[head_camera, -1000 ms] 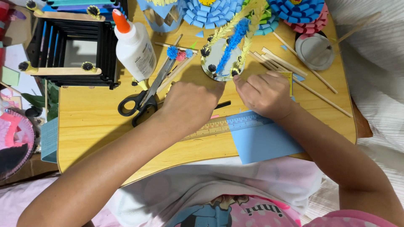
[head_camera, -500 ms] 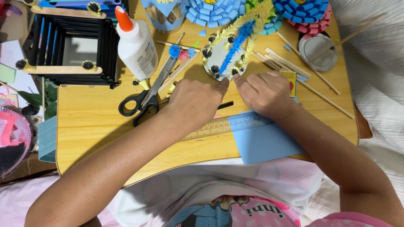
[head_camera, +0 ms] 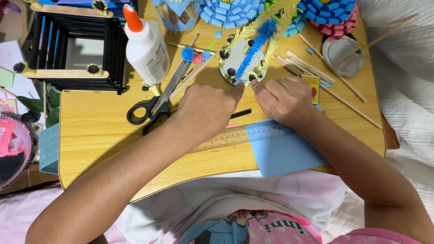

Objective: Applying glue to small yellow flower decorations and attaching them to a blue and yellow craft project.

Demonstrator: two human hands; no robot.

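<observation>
Pinching a round decorated disc (head_camera: 239, 61), both hands' fingers (head_camera: 238, 90) work over a cluttered wooden table (head_camera: 99, 131).

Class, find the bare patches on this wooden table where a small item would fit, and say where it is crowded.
Bare wood shows left of the scissors, below the black frame, and along the table front edge under the left forearm. A smaller patch lies right of the right hand, below the sticks. The far edge, around the glue bottle and paper ornaments, is crowded.

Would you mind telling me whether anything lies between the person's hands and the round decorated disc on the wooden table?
Nothing visible does. The left hand and right hand both have fingertips at the lower edge of the round disc. The scissors lie off to the left.
</observation>
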